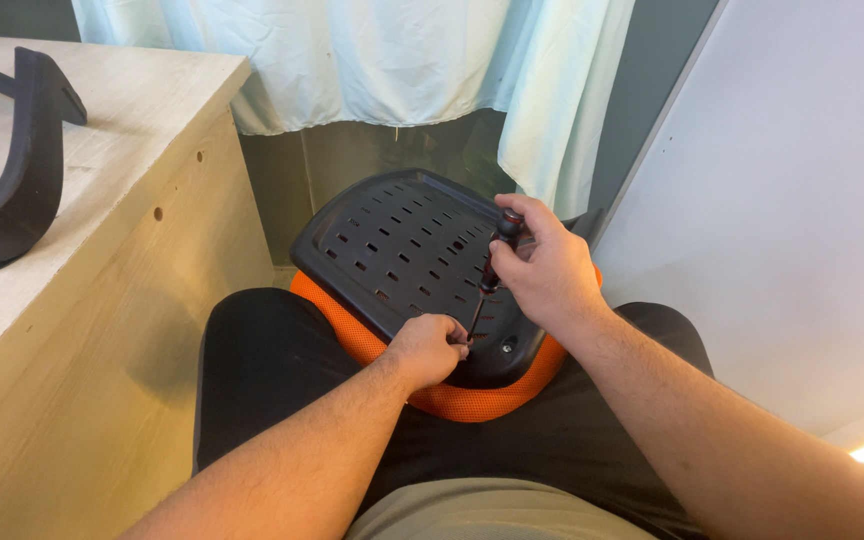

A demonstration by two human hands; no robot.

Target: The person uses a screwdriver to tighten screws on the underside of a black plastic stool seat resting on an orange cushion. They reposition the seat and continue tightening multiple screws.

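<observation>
The person is sitting with a chair seat (402, 250) resting upside down across the lap, in the middle of the frame. Its black slotted plastic underside is facing up, and the orange mesh cushion (472, 400) is showing beneath it along the lower edge, pressing against the black trousers (272, 370).

The right hand (542, 270), just right of centre, is gripping a screwdriver (492, 265) by its dark handle; that grip is clenched around the handle, with the thumb lying near the top. The thin shaft is slanting down and to the left, and its tip is meeting the plastic shell near the seat's lower edge.

The left hand (430, 345), just below centre, is curling into a loose fist right at the tip of the screwdriver, its fingers pinching at the spot where the shaft ends. Whether that grip is holding a screw or only steadying the tip, I cannot tell; the fingers are hiding it.

At the left of the frame a pale wooden counter (102, 250) is standing beside the person's knee, and a curved black plastic part (22, 170) is lying on its top in the upper left. A light bluish curtain (372, 60) is hanging across the top of the frame, and a plain white panel (792, 220) is filling the right side.
</observation>
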